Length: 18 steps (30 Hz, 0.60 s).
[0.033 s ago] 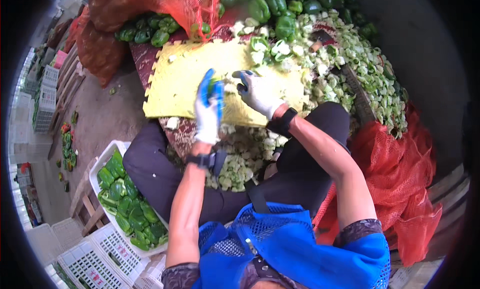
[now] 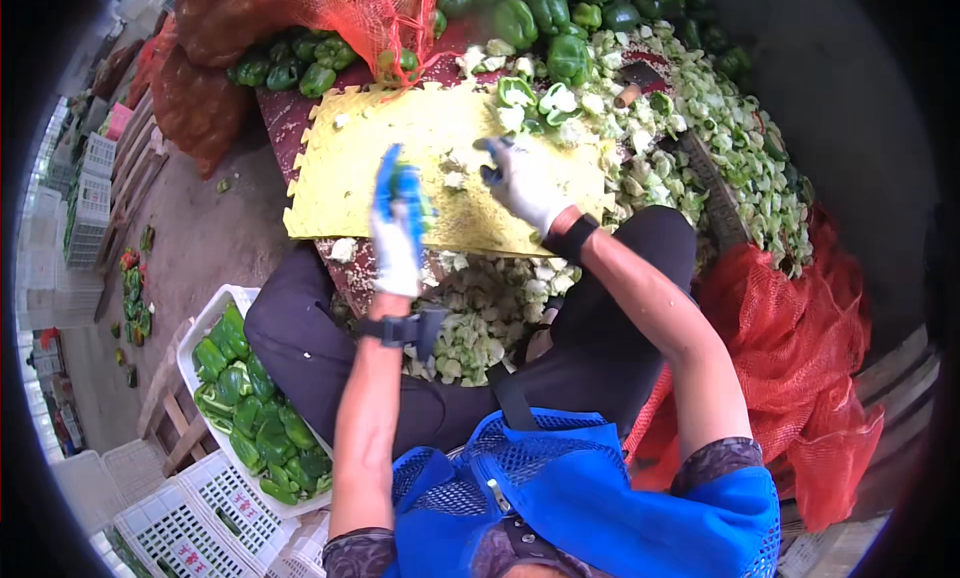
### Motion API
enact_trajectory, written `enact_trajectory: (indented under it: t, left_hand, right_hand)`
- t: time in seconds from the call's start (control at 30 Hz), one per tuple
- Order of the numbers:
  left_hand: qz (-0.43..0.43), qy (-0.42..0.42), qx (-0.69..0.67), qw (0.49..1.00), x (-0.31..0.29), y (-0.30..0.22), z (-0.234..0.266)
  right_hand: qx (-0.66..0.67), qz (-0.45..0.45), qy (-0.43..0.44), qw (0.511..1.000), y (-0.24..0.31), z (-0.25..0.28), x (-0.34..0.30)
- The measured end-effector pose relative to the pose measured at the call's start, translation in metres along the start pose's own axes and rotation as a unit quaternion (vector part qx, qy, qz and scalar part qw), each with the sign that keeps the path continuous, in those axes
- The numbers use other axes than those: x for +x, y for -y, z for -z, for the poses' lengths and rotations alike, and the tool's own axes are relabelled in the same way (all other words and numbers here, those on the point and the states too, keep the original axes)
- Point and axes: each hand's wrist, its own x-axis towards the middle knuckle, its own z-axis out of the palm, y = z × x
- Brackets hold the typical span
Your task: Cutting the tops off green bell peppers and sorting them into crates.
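Note:
My left hand (image 2: 400, 218), in a white glove with a blue coated palm, is above the left part of a yellow foam mat (image 2: 330, 183). Its fingers are closed round a green bell pepper (image 2: 408, 183), mostly hidden and smeared by motion. My right hand (image 2: 522, 183), gloved in white with dark fingertips, hovers over the mat's right half. Its thumb and index finger are apart, and nothing shows between them. A whitish pepper core (image 2: 453, 176) lies between my hands. Cut green pepper halves (image 2: 558, 103) with pale insides rest at the mat's far edge.
Pale pepper cores (image 2: 740, 138) are heaped on the right and beneath the mat. Whole green peppers (image 2: 530, 18) lie at the back beside a red mesh sack (image 2: 330, 8). A white crate (image 2: 190, 353) of green peppers stands left of my leg. Red netting (image 2: 790, 368) is bunched at right.
My left hand has moved left and slightly nearer with the pepper. My right hand's fingers have parted from the whitish core, which is now lower, between my hands.

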Motion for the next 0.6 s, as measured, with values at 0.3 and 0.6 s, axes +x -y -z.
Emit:
enact_trajectory:
  t: [0.3,0.6]
  left_hand:
    - [-0.035,-0.246,-0.132,0.960,-0.076,-0.178,0.203]
    - [-0.154,-0.530,0.322,0.769,-0.223,-0.233,0.450]
  right_hand:
    - [-0.130,0.039,0.068,0.988,-0.124,0.019,0.095]
    - [0.046,-0.098,0.224,0.969,-0.156,-0.002,0.109]
